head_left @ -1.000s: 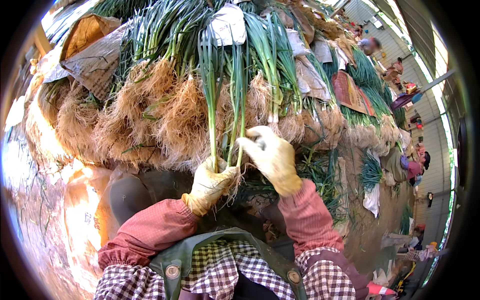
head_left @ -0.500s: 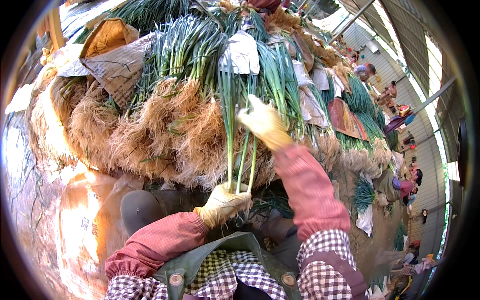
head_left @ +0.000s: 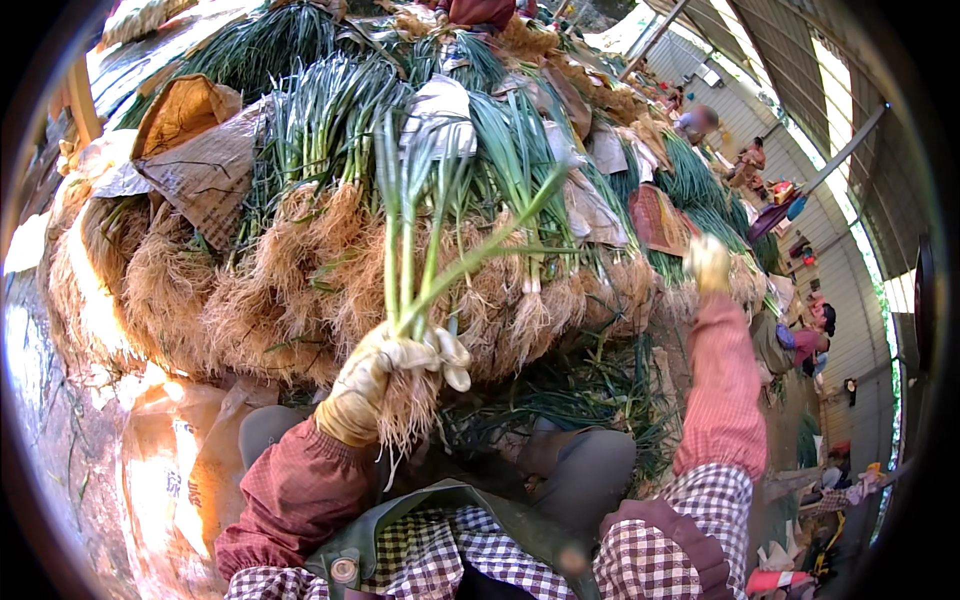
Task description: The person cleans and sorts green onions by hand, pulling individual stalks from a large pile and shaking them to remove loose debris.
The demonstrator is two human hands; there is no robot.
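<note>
Pile of scallions (head_left: 240, 300) is stacked straight ahead, roots toward the wearer, leaves away; it is partly covered by a brown sack (head_left: 200, 185) at left, a white sheet (head_left: 440, 105) near the middle and a reddish sack (head_left: 657, 218) farther right. Loose green leaves (head_left: 610, 400) are strewn below the pile, near a dark-trousered knee (head_left: 595, 475); a sunlit sack (head_left: 180, 490) is set at lower left. Other people (head_left: 805, 342) are seen well apart, along the right side. Way ahead is blocked by the pile; the white sheet is partly overlapped by leaf tips of the held bunch (head_left: 400, 255). Bunch is held in front of the pile, left of centre, gripped just above the roots (head_left: 408, 405) by the gloved left hand (head_left: 380, 375), fingers curled round it. Long axis is pointed roughly away from the wearer, about in line with the piled stalks; roots are hung toward the wearer. One stalk (head_left: 500, 235) is splayed off rightward. Gloved right hand (head_left: 710, 265) is held out right, well apart from the bunch; it is blurred, finger state cannot be told.
</note>
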